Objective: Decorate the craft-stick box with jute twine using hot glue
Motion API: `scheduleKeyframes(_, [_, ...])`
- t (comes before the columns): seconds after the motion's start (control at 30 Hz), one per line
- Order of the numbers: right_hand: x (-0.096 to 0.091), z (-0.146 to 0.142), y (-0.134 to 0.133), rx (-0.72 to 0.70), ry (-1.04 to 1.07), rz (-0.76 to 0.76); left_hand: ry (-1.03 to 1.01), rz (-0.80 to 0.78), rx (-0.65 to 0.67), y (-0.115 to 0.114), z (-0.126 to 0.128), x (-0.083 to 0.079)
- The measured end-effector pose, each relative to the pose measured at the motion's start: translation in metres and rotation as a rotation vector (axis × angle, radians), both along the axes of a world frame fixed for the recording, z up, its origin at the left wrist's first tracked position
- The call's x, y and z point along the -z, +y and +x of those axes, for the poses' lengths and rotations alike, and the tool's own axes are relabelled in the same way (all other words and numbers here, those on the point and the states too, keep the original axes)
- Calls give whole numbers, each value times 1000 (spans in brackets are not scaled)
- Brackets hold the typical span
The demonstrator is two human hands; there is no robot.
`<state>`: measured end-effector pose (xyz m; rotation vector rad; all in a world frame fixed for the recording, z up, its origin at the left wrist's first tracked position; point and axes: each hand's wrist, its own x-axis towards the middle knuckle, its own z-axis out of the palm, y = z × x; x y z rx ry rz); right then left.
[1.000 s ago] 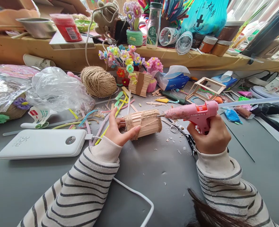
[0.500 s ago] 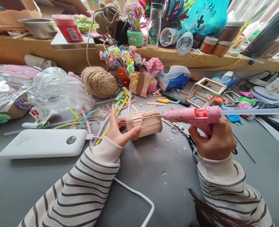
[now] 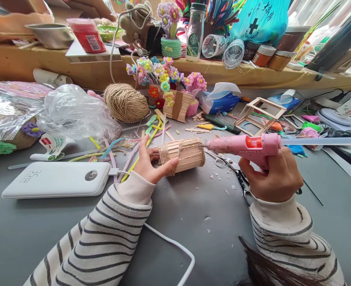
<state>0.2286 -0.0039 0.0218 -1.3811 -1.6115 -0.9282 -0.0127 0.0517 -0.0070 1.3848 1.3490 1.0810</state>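
Note:
A small barrel of wooden craft sticks (image 3: pixel 185 156), wound with jute twine at both ends, lies on its side on the grey table (image 3: pixel 193 222). My left hand (image 3: pixel 151 163) grips its left end, thumb along the front. My right hand (image 3: pixel 275 174) is closed round the handle of a pink hot glue gun (image 3: pixel 247 145). The gun's nozzle touches the barrel's upper right rim. A clear glue stick (image 3: pixel 321 140) juts out of the gun's back to the right.
A white power bank (image 3: pixel 56 179) with its cable lies at the left, beside plastic bags (image 3: pixel 74 113). A ball of jute twine (image 3: pixel 125 102), pipe-cleaner flowers (image 3: pixel 160 77), a tissue pack (image 3: pixel 220 99), a stick frame (image 3: pixel 260 111) and scissors (image 3: pixel 241 180) crowd the table behind.
The glue gun has levelled out and shifted slightly right and down; its nozzle stays at the barrel's right rim. The left hand keeps its hold.

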Motion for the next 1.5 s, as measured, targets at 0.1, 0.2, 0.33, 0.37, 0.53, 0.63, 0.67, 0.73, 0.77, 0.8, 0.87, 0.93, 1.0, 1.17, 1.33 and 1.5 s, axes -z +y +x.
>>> scheduleKeyframes(0.1, [-2, -1, 0, 14, -4, -9, -2, 4, -4, 0, 0, 1])
scheduleKeyframes(0.2, [-3, -1, -1, 15, -2, -32, -8, 7, 1, 0, 0, 1])
scheduleKeyframes(0.33, [-2, -1, -2, 24, -2, -36, 6, 4, -6, 1, -1, 1])
scheduleKeyframes(0.37, [-2, -1, -2, 27, -1, -37, 11, 3, -7, 1, -1, 1])
scheduleKeyframes(0.53, [-1, 0, -2, 21, -5, -22, 12, 3, -4, 1, 0, 1])
scheduleKeyframes(0.63, [-1, -1, -1, 13, -15, -2, 10, 4, -11, 0, 0, 0])
scheduleKeyframes(0.67, [-1, -1, -1, 12, -18, 1, 8, 4, -13, 0, 0, 0])
scheduleKeyframes(0.73, [-1, -1, 0, 14, -24, 11, 3, 2, -12, 0, 0, 0])
scheduleKeyframes(0.77, [-1, 0, 0, 13, -26, 13, 3, 2, -10, 0, 0, 0])
scheduleKeyframes(0.8, [-1, 0, 0, 13, -25, 10, 3, 4, -8, 0, 0, 0])
scheduleKeyframes(0.87, [-1, 0, 0, 2, -25, 23, 6, 7, -4, 0, 0, 0])
scheduleKeyframes(0.93, [-2, 0, 1, -6, -19, 26, 8, 8, -5, 0, 0, 0])
scheduleKeyframes(1.0, [-2, 0, 1, -10, -13, 25, 9, 5, -7, -1, 0, 0])
scheduleKeyframes(1.17, [-2, -1, 0, -1, -20, 22, 8, 0, -2, -1, 0, -1])
scheduleKeyframes(1.33, [-2, -1, 0, 12, -15, 14, 10, 0, -6, -1, 0, -1])
scheduleKeyframes(1.5, [-2, -1, -1, 1, -14, 2, 5, 6, -10, -1, 0, 0])
